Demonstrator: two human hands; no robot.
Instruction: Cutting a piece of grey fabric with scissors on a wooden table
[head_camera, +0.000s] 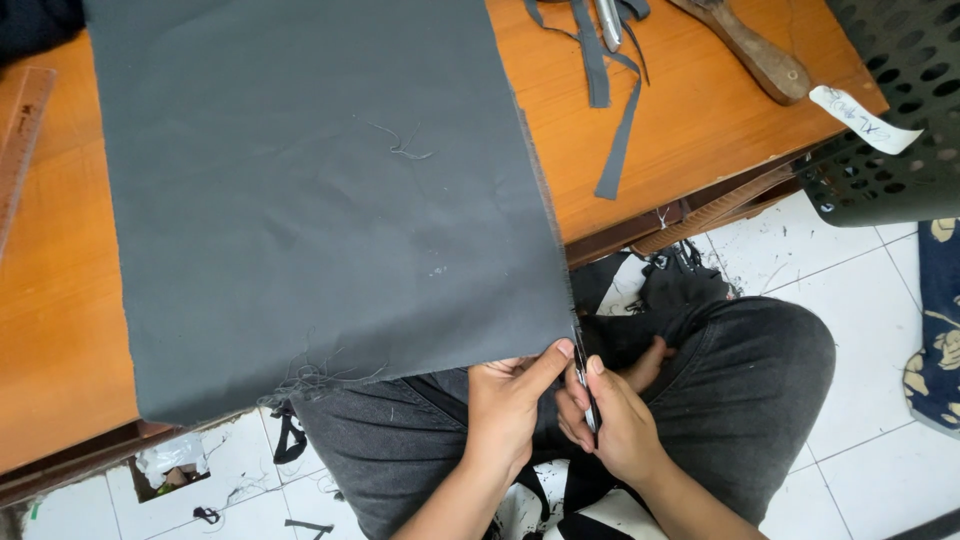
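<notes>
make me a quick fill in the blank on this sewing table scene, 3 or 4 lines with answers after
1. The large fabric sheet spread over the table is dark ____ in colour.
2. The left hand pinches the sheet's lower right ____.
3. The right hand holds a thin tool against the sheet's ____ edge.
4. The loose fabric strips lie on the ____, right of the sheet.

Missing words: grey; corner; right; table
</notes>
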